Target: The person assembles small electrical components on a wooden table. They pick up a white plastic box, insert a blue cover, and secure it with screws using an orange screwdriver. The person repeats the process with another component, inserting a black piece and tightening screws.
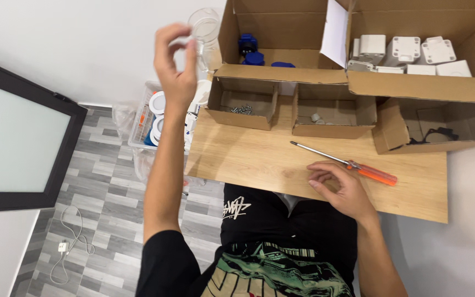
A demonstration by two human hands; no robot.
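My left hand [174, 66] is raised high at the left, fingers pinched on a clear plastic cover [204, 30] held up in the air. My right hand [339, 187] rests on the wooden table [248, 159] near its front edge, fingers curled loosely and holding nothing. An orange-handled screwdriver [353, 164] lies on the table just beyond that hand, its shaft pointing left and its handle by my fingertips.
Three small open cardboard boxes stand in a row: one with screws [242, 109], one with small white bits [331, 113], one with black parts [441, 132]. Behind them, big cartons hold blue parts [254, 52] and white housings [408, 55]. A clear bin [144, 124] sits left of the table.
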